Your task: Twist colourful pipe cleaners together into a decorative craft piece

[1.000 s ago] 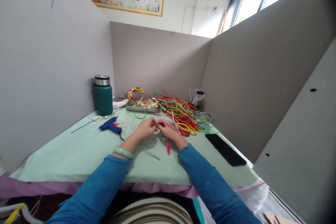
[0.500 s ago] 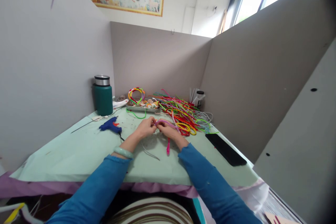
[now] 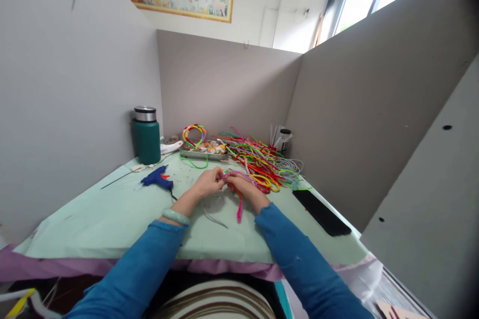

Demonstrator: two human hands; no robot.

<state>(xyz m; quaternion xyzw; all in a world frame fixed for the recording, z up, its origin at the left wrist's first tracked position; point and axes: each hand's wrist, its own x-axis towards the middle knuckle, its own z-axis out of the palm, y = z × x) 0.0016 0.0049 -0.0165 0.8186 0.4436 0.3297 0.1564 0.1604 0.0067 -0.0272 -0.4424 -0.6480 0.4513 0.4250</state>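
Note:
My left hand (image 3: 208, 184) and my right hand (image 3: 243, 185) meet over the middle of the pale green table cover (image 3: 112, 214). Both are closed in a pinch on a pink pipe cleaner (image 3: 239, 205). Its free end hangs down toward me between my wrists, with a bit of orange near the grip. A jade bangle (image 3: 175, 217) sits on my left wrist. Just beyond my right hand lies a heap of coloured pipe cleaners (image 3: 262, 162).
A blue glue gun (image 3: 157, 179) lies left of my hands, a green flask (image 3: 146, 136) stands at the back left. A metal tray of small pieces (image 3: 204, 149) with a coloured ring sits at the back. A black phone (image 3: 321, 213) lies at the right. Partition walls enclose the desk.
My hands have stayed in place, fingers shifting slightly along the pink pipe cleaner; an orange bit now shows by my right hand.

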